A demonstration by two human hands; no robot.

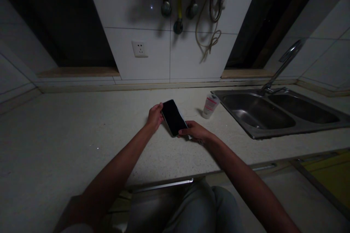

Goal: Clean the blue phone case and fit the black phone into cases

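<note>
A black smartphone [173, 117] with a dark screen is held just above the pale speckled countertop [82, 127]. My left hand [154, 115] grips its far left edge with curled fingers. My right hand [194, 131] holds its near right corner, thumb on the screen's edge. Both forearms reach in from the bottom of the view.
A small white tube with red print [210, 105] stands beside a steel double sink [276, 113] with a tap [284, 62] at the right. A wall socket [140, 48] and hanging hoses [191, 3] are on the tiled wall behind. Below the counter edge are my knees [191, 204].
</note>
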